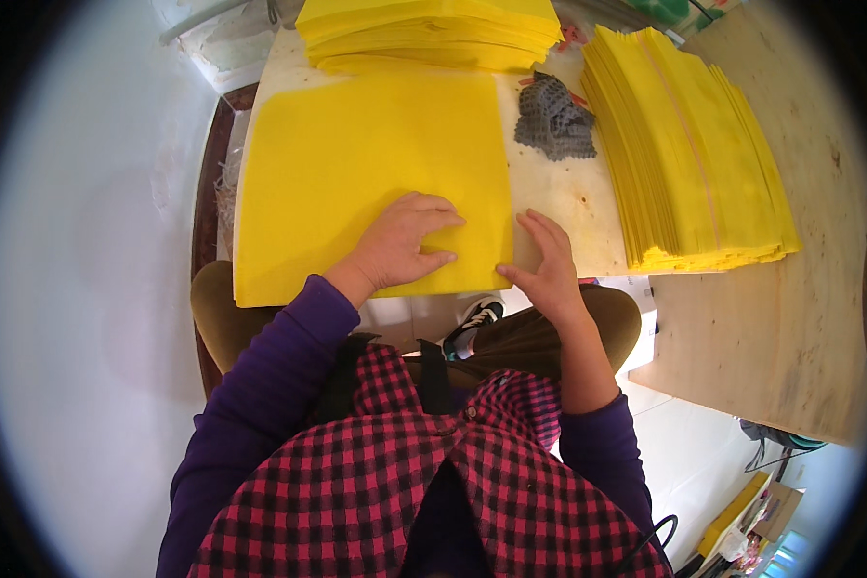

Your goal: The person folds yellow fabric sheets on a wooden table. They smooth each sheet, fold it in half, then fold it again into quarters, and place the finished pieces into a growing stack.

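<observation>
A flat yellow fabric sheet [356,154] lies on the wooden table before me, its near edge along the table's front. My left hand [407,241] rests on the sheet's near right part, fingers apart and pointing right. At the sheet's right edge is my right hand [546,265], its fingers spread and curved, the thumb at the edge near the front corner. Nothing shows in either hand. Whether the sheet is one layer or several, I cannot tell.
Behind the sheet lies a thick stack of yellow fabric [429,34]. A second tall yellow stack [689,154] stands at the right. Between them sits a crumpled grey cloth [554,118]. A white wall [96,241] runs along the left, a wooden board [771,328] at the right.
</observation>
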Demonstrator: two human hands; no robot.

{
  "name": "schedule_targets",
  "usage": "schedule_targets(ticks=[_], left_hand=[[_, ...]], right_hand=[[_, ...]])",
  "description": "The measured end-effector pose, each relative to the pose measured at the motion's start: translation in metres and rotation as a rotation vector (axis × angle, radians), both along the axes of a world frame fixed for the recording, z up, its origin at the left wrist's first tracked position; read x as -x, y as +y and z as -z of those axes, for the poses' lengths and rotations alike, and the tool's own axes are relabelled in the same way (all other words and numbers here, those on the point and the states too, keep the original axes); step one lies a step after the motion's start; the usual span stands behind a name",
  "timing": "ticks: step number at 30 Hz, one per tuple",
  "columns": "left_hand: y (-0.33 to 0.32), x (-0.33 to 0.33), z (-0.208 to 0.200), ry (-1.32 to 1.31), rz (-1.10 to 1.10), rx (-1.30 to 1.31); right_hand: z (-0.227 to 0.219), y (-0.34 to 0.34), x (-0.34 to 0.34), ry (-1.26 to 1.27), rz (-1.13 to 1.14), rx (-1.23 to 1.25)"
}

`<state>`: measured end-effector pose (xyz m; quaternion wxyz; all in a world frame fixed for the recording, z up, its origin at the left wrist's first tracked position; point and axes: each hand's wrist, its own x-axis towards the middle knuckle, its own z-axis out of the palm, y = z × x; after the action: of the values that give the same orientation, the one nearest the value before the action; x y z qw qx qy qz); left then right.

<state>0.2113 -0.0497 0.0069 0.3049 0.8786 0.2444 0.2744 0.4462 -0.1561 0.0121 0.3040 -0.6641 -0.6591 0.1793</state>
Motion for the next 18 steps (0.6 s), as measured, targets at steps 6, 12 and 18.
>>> schedule_targets(ticks=[6,12,18], left_hand=[[0.0,0.001,-0.002,0.007,-0.005,-0.007],[0.0,0.0,-0.004,0.03,-0.001,0.002],[-0.001,0.0,-0.005,0.043,-0.003,0.016]], right_hand=[[0.001,0.01,0.0,-0.001,0.009,0.003],[-0.003,0.011,0.005,0.034,0.035,0.008],[-0.007,0.012,0.011,0.036,0.057,-0.023]])
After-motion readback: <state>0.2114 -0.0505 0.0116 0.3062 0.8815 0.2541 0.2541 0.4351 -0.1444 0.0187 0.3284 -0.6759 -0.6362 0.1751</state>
